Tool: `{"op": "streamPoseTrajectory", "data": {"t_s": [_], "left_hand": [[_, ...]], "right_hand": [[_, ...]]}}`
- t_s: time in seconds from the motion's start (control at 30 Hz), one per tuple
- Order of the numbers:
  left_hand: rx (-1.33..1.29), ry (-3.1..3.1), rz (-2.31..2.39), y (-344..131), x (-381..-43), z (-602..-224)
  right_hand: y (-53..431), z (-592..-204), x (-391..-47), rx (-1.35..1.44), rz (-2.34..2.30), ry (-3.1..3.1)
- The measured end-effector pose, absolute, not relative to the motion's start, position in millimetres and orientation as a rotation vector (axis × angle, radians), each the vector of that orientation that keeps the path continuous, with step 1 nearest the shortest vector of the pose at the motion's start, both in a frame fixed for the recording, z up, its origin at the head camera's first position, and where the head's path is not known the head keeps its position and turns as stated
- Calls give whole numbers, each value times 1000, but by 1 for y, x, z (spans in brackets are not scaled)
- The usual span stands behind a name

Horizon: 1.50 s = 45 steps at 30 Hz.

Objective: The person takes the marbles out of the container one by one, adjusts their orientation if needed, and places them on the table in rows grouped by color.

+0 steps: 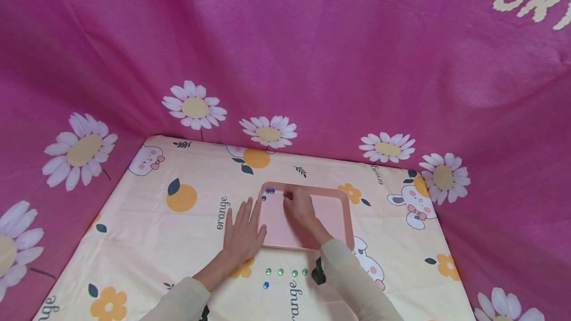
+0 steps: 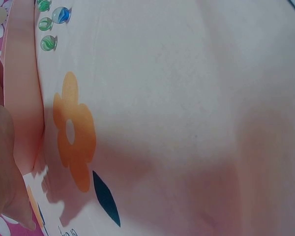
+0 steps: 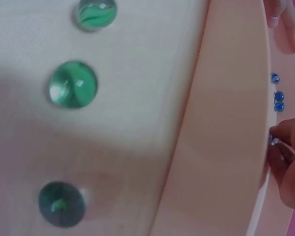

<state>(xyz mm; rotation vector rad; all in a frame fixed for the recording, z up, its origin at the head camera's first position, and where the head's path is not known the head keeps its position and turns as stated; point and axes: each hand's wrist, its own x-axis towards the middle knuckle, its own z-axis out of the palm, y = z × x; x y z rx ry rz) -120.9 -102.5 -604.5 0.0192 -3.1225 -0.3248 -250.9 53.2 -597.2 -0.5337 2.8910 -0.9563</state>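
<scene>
My right hand (image 1: 300, 207) reaches into the pink tray (image 1: 330, 219). In the right wrist view its thumb and fingers pinch a small marble (image 3: 274, 139), mostly hidden by the fingertips and blue where it shows. Three blue marbles (image 3: 279, 96) lie together in the tray's far left corner. My left hand (image 1: 243, 232) lies flat with fingers spread, against the tray's left edge. On the cloth in front of the tray, several green-swirled marbles (image 1: 280, 272) form a row. A single blue marble (image 1: 265, 285) sits just nearer than that row, toward its left end.
A pale cloth (image 1: 147, 241) printed with oranges, flowers and rabbits covers the table. Magenta curtains (image 1: 312, 63) with daisies stand behind it and at both sides. The tray's raised rim (image 1: 345, 212) runs round its flat floor.
</scene>
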Motion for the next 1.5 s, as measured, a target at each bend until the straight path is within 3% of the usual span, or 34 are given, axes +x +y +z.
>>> {"op": "streamPoseTrajectory", "data": {"t_s": [0.63, 1.1, 1.5], "left_hand": [[19, -3118, -307, -103, -122, -605], [13, -3121, -303, -101, -122, -603], [25, -3134, -242, -101, -121, -603]], "right_hand": [[60, -567, -229, -753, -1305, 2819], [80, -551, -162, -761, -1460, 2637], [102, -560, -110, -773, -1360, 2538]]}}
